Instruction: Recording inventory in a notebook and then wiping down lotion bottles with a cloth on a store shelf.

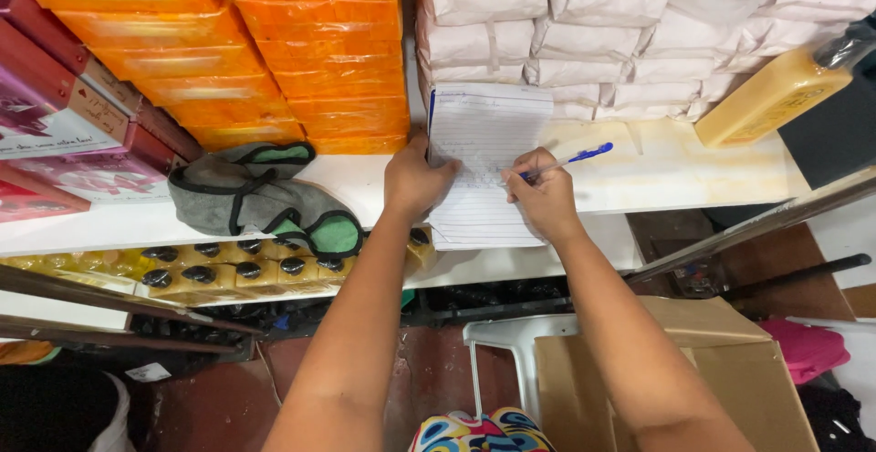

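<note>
Blue plastic marks the ballpoint pen (566,161), pinched between the fingers (522,178) of the right hand (545,198). Its long axis slopes from the cap, up and to the right of the knuckles, down and left to the tip, which meets the lined notebook page (484,155) just left of the fingertips. The page lies lengthwise away from the person on the white shelf (693,174), its far edge against white wrapped packs (584,23). The left hand (415,178) rests flat, fingers loosely curled, on the page's left margin and holds nothing; it pins the sheet. Unwritten lines lie below and nearer than the pen tip, between the two hands. The right hand is the nearer to the writing point. A grey and green pouch (260,198) lies well left of the left hand, below stacked orange packs (319,60).
</note>
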